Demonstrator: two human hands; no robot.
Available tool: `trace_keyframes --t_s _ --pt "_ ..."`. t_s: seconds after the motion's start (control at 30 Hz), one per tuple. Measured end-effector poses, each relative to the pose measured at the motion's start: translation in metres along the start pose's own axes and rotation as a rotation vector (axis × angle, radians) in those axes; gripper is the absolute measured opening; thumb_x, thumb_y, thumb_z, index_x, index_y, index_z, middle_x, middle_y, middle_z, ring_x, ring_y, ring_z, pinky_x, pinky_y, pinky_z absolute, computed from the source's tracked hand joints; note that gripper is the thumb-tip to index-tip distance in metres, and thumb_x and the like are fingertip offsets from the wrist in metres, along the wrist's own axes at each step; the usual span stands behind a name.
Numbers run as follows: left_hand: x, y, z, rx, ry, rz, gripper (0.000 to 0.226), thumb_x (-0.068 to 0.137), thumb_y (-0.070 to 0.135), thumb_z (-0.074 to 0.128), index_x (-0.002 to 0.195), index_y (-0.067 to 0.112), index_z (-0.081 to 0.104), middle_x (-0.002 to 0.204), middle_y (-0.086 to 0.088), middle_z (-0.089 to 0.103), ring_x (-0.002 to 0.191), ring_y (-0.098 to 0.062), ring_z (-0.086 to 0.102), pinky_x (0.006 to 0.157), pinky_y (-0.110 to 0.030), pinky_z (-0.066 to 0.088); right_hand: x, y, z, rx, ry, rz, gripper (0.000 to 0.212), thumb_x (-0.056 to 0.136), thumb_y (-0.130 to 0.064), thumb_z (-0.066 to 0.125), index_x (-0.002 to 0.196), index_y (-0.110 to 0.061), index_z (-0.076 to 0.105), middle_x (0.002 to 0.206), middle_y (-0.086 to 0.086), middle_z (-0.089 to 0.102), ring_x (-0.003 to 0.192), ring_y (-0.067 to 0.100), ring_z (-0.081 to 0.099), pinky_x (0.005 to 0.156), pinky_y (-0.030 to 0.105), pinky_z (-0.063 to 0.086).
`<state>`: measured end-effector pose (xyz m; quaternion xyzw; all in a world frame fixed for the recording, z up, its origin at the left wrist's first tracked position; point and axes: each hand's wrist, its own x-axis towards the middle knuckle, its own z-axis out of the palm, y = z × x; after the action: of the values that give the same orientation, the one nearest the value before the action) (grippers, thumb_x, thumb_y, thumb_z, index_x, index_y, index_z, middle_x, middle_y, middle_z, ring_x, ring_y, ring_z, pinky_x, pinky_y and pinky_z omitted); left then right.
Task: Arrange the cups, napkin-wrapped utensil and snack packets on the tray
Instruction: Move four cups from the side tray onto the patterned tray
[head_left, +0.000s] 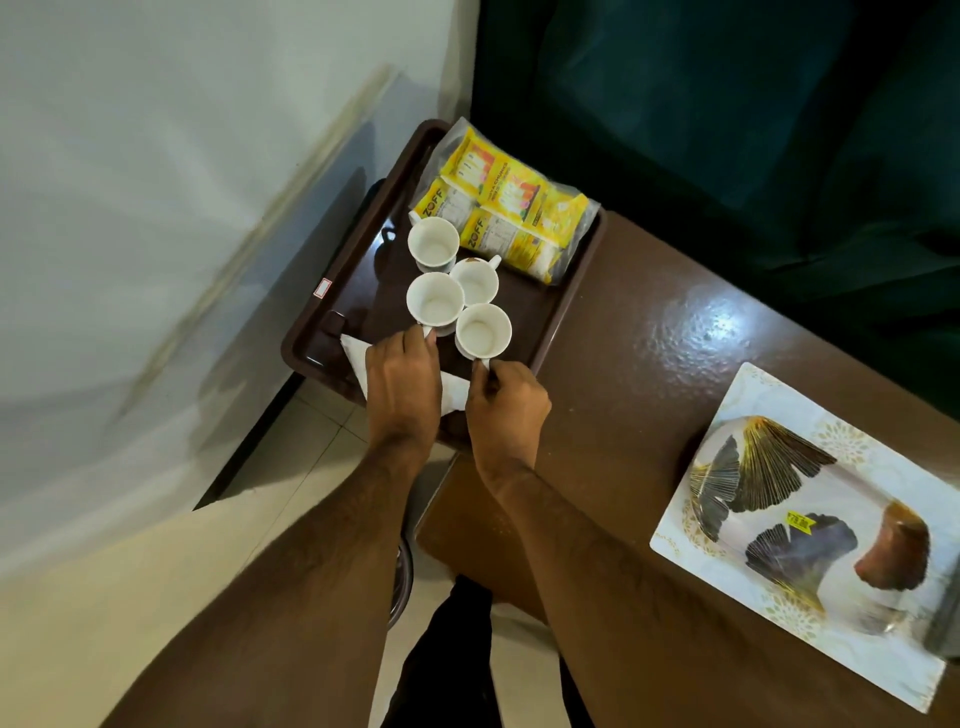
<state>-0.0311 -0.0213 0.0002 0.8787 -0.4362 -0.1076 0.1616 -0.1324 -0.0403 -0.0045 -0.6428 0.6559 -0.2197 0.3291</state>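
The dark brown rectangular plastic tray (558, 306) is your landmark; it sits at the far end of the glossy brown table (649, 332), one side overhanging the table edge toward the white wall (156, 182).

Four empty white ceramic cups stand upright in a tight cluster near the middle of the tray:
- Far cup (433, 243), nearest the packets
- Middle-right cup (475, 282), touching its neighbours
- Near-left cup (435, 301)
- Near-right cup (483, 331)

Your left hand (402, 387) reaches in over the tray's near edge; its fingers curl around the handle of the near-left cup. Your right hand (506, 402) pinches the handle of the near-right cup between thumb and fingers. Both cups rest on the tray floor.

The yellow plastic snack packets (511, 208), bundled in clear wrap, lie flat across the tray's far end, one corner over the rim.

The white folded paper napkin (356, 353) lies at the tray's near edge, mostly covered by your left hand. You cannot tell from this view whether a utensil is inside it.

Well apart from the tray, toward the table's near right, lies a white rectangular plate with dark gold-edged leaf patterns (779, 499)
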Motion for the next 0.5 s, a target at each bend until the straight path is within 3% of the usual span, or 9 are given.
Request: trace_keyframes --t_s 0.17,0.33,0.5 --pt "-0.016 0.031 -0.007 0.002 0.031 0.048 0.028 0.108 0.017 0.047 0.102 0.0 0.068 0.094 -0.02 0.072 0.089 -0.036 0.067 0.083 -0.048 0.056 0.003 0.006 -0.04 0.015 0.071 -0.048 0.023 0.094 -0.008 0.067 0.072 -0.005 0.065 0.072 0.006 0.061 0.059 0.011 0.043 0.055 0.021 0.029" --pt "-0.037 0.075 -0.005 0.029 0.087 0.133 0.023 0.105 0.012 0.053 0.091 -0.001 0.067 0.083 -0.02 0.069 0.078 -0.039 0.066 0.074 -0.048 0.053 0.009 0.03 -0.081 0.023 0.109 -0.035 0.024 0.095 -0.008 0.065 0.072 -0.002 0.064 0.073 0.012 0.062 0.06 0.028 0.054 0.053 0.04 0.041" --pt "-0.065 0.126 0.014 0.004 0.058 0.215 0.021 0.105 0.011 0.054 0.094 0.0 0.068 0.084 -0.022 0.069 0.079 -0.04 0.067 0.075 -0.05 0.054 0.008 0.07 -0.13 0.02 0.175 -0.026 0.022 0.096 -0.01 0.064 0.075 -0.005 0.064 0.073 0.01 0.062 0.059 0.02 0.049 0.058 0.029 0.029"
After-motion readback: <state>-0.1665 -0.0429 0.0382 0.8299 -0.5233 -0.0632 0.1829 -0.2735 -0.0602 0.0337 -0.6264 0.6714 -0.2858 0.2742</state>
